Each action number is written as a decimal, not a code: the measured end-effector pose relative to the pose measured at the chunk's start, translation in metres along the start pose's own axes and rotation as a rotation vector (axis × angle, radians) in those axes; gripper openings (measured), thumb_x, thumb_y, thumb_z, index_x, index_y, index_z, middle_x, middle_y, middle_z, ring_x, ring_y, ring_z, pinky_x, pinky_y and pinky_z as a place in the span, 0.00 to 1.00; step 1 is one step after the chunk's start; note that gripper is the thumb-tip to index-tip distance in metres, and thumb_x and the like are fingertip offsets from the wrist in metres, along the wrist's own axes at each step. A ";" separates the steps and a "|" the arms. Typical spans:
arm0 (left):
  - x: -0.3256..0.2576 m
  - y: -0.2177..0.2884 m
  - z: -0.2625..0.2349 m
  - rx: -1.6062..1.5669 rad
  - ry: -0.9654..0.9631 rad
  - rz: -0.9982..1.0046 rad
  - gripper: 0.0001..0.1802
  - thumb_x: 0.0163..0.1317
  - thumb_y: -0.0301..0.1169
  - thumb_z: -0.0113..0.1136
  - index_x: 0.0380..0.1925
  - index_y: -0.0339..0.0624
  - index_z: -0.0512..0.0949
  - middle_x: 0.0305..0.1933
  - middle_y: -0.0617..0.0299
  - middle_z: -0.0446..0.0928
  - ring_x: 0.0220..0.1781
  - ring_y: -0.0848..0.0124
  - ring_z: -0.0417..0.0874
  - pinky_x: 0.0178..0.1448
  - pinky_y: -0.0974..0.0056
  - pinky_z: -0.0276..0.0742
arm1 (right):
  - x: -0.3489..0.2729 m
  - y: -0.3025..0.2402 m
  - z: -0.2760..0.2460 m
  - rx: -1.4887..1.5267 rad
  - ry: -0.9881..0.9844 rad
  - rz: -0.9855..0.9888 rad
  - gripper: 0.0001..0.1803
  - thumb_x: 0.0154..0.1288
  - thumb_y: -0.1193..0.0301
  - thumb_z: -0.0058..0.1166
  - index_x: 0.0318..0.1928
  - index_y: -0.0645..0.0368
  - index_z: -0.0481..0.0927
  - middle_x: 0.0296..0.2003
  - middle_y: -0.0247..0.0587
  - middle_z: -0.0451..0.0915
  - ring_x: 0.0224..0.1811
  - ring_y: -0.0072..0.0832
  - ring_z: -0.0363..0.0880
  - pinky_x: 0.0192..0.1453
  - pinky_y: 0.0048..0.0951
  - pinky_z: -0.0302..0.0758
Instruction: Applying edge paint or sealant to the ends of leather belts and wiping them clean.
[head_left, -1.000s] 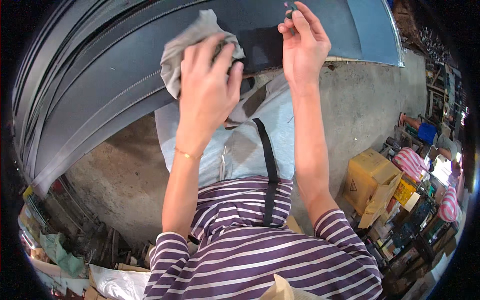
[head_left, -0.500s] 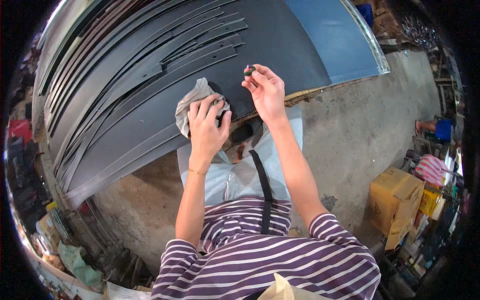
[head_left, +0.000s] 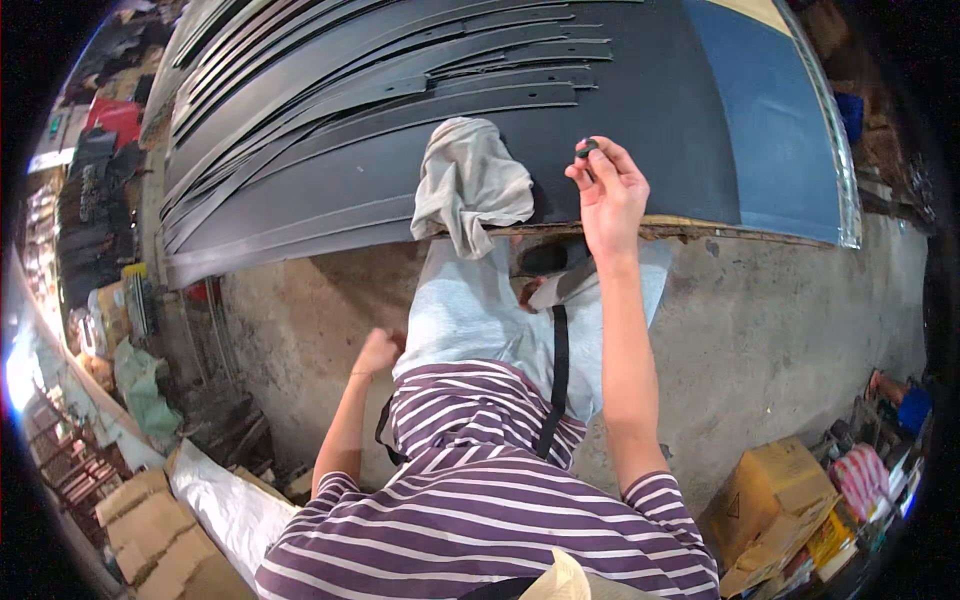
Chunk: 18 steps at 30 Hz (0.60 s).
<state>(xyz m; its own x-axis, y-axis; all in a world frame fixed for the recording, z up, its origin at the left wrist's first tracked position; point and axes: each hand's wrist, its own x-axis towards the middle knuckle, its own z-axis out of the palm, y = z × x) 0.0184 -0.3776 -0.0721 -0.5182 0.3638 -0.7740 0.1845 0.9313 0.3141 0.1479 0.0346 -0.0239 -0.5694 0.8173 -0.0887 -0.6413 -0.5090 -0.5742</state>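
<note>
My right hand (head_left: pixel 613 205) is raised over the near edge of a dark sheet-covered table (head_left: pixel 660 130). Its thumb and fingers pinch a small dark round piece (head_left: pixel 586 148), too small to make out its kind. A crumpled grey cloth (head_left: pixel 470 185) lies on the table edge to the left of that hand, partly draped over it. Down beside my left thigh is my left hand (head_left: pixel 379 352), apart from the cloth. Its fingers are mostly turned away and hidden against the trousers.
Long dark strips (head_left: pixel 400 95) lie stacked across the table's left and far side. A blue sheet (head_left: pixel 775 120) covers its right end. On the concrete floor (head_left: pixel 760 330), a cardboard box (head_left: pixel 770 505) stands at the lower right, with flattened cardboard (head_left: pixel 160 530) at the lower left.
My left hand has let go of the cloth and drawn back to my left thigh. The cloth stays on the table. My right hand still pinches the small piece; the view has shifted.
</note>
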 end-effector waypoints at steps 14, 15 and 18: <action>-0.007 -0.132 0.119 -0.180 0.292 -0.049 0.18 0.56 0.37 0.67 0.40 0.32 0.85 0.32 0.43 0.86 0.33 0.67 0.86 0.41 0.59 0.80 | 0.002 -0.001 0.003 -0.035 -0.077 0.067 0.08 0.70 0.81 0.54 0.47 0.70 0.81 0.40 0.46 0.84 0.37 0.26 0.83 0.43 0.32 0.87; -0.014 -0.093 0.096 -0.038 0.259 -0.022 0.18 0.52 0.38 0.67 0.32 0.30 0.85 0.27 0.38 0.82 0.31 0.58 0.89 0.41 0.57 0.81 | 0.000 -0.001 -0.002 -0.058 -0.065 0.059 0.08 0.70 0.81 0.54 0.47 0.70 0.81 0.40 0.46 0.84 0.37 0.26 0.83 0.43 0.32 0.87; -0.021 -0.069 0.079 0.043 0.320 0.033 0.20 0.50 0.41 0.68 0.32 0.31 0.86 0.28 0.40 0.83 0.31 0.52 0.88 0.40 0.55 0.82 | -0.001 -0.002 -0.001 -0.037 -0.057 0.051 0.08 0.70 0.81 0.54 0.48 0.70 0.81 0.40 0.46 0.84 0.36 0.27 0.83 0.42 0.32 0.87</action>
<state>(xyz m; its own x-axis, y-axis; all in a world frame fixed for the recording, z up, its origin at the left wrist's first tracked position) 0.0826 -0.4482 -0.1206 -0.7462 0.3757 -0.5495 0.2375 0.9214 0.3076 0.1505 0.0356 -0.0236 -0.6301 0.7731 -0.0730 -0.5915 -0.5387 -0.5999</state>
